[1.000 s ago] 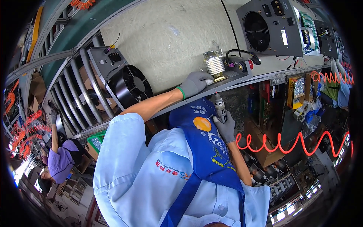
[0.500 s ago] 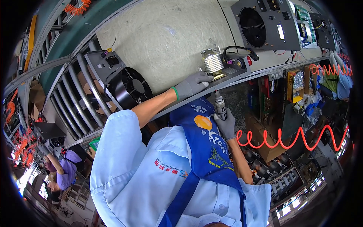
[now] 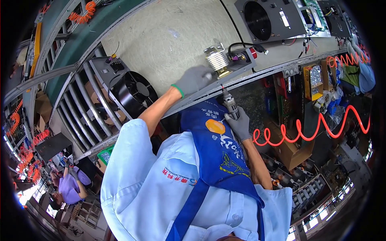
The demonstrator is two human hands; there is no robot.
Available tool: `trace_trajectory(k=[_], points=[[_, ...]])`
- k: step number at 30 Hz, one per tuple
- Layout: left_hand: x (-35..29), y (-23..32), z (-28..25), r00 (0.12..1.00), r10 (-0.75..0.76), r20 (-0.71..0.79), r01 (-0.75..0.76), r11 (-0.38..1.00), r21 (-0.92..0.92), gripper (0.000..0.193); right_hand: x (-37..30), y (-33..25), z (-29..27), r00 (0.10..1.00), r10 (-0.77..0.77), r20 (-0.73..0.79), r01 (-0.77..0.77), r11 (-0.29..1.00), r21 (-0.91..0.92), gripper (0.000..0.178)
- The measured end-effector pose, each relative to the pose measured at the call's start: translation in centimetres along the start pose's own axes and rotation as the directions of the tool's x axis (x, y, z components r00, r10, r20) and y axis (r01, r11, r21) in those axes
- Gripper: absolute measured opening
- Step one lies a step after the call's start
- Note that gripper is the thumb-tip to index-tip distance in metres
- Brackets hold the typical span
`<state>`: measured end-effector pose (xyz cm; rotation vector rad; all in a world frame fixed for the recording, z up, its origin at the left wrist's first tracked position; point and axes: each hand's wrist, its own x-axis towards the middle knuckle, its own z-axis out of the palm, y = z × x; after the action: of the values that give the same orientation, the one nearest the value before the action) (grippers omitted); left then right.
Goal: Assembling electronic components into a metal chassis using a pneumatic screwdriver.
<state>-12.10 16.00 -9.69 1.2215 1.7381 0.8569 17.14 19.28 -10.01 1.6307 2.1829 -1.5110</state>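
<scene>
My right hand [image 3: 240, 125], in a grey glove, is closed around a metal-bodied power screwdriver [image 3: 230, 103]. The tool's thin bit points up at the front edge of a grey metal panel [image 3: 240, 72]. On that panel stands a shiny ribbed metal part [image 3: 217, 61] with a brass-coloured base. My left hand [image 3: 194, 80], gloved in grey with a green cuff, is just left of the ribbed part, over the panel's left end. Motion smears its fingers, so its grip is unclear. A black cable [image 3: 241, 45] with a connector rises behind the panel.
A grey unit with a large black fan [image 3: 140, 90] sits on the metal rollers [image 3: 86, 104] at left. Another fan panel [image 3: 277, 20] lies at the far right of the bench [image 3: 161, 36]. A red coiled hose [image 3: 305, 134] hangs at right. A person in purple [image 3: 74, 186] works at far left.
The panel with the ribbed part has shifted slightly left and up in view. My left hand has moved left off the ribbed part's base, and the screwdriver has shifted left and up along the panel edge.
</scene>
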Motion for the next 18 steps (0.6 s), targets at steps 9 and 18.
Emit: trace_trajectory(k=[9, 18], points=[[-6.0, 1.3, 9.9, 0.998, -0.035, -0.045, 0.037, 0.998, 0.044, 0.021, -2.0, 4.2, -2.2, 0.999, 0.039, -0.017, -0.039, 0.999, 0.025, 0.039], [2.3, -12.1, 17.2, 0.942, -0.215, -0.257, 0.327, 0.762, 0.559, 0.043, -4.0, 5.6, -5.6, 1.000, 0.003, -0.007, -0.003, 1.000, 0.020, 0.037]])
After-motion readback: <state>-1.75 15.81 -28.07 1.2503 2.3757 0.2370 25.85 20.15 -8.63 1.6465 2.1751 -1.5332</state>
